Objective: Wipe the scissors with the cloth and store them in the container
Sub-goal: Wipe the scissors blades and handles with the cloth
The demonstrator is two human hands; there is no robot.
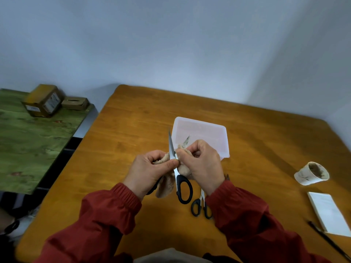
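Observation:
A pair of black-handled scissors [180, 184] is held above the wooden table [123, 130], its blades spread apart and pointing away from me. My left hand [150, 171] grips the scissors near the pivot, with one handle hidden under the palm. A beige cloth [167, 186] hangs between my hands. My right hand [201, 164] pinches the cloth around the right blade. A second, smaller pair of scissors [199, 205] lies on the table under my right wrist. Just beyond my hands sits the translucent white container [207, 130], open.
A stained paper cup [311, 173] lies on its side at the right. A white notepad [330, 213] and a black pen [328, 240] sit near the right edge. To the left, a green surface [28, 141] holds cardboard boxes [43, 101].

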